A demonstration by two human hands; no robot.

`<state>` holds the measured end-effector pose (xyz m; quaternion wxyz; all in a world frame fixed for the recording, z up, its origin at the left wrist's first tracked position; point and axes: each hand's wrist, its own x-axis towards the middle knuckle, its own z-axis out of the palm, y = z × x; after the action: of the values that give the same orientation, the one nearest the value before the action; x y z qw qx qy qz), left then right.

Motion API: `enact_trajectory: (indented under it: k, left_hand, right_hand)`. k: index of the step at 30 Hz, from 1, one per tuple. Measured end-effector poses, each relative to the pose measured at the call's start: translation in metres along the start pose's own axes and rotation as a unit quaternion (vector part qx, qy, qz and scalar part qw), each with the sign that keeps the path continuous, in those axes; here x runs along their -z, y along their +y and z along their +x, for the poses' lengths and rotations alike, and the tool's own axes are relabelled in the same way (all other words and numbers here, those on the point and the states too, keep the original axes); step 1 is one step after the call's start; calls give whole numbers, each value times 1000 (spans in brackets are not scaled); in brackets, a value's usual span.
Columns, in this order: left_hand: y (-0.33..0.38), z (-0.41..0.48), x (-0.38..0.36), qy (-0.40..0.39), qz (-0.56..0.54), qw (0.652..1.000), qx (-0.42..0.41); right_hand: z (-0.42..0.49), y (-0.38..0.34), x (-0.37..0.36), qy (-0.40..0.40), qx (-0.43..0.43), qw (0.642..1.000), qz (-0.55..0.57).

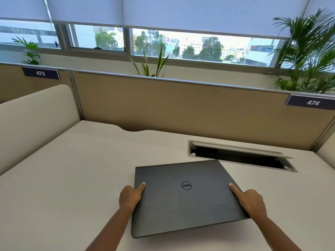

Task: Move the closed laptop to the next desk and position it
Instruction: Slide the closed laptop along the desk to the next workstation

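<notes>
A closed dark grey laptop point(183, 198) with a round logo on its lid is just over the white desk point(76, 178), near the front middle. Its near edge casts a shadow on the desk, so it seems slightly raised. My left hand point(131, 195) grips the laptop's left edge, thumb on the lid. My right hand point(251, 201) grips the right edge the same way, thumb on top and fingers hidden beneath.
An open cable slot point(239, 155) with a raised flap lies in the desk just behind the laptop. A cream side divider point(34, 120) stands at left. The tan back partition point(181, 109) carries labels 473 and 474, with plants behind it.
</notes>
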<state>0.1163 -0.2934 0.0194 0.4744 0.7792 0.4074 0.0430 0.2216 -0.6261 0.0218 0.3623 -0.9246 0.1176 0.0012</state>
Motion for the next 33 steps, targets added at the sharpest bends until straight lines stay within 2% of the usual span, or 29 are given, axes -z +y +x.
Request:
enact_trajectory:
  k: [14,33]
  left_hand:
    - [35,-33,-90,-18,19,1000,-16]
    - [47,-38,-118,-22,41,999,2]
  right_hand:
    - [30,77,53,21,-49,999,4]
    - [45,101,57,27,-66,997,24]
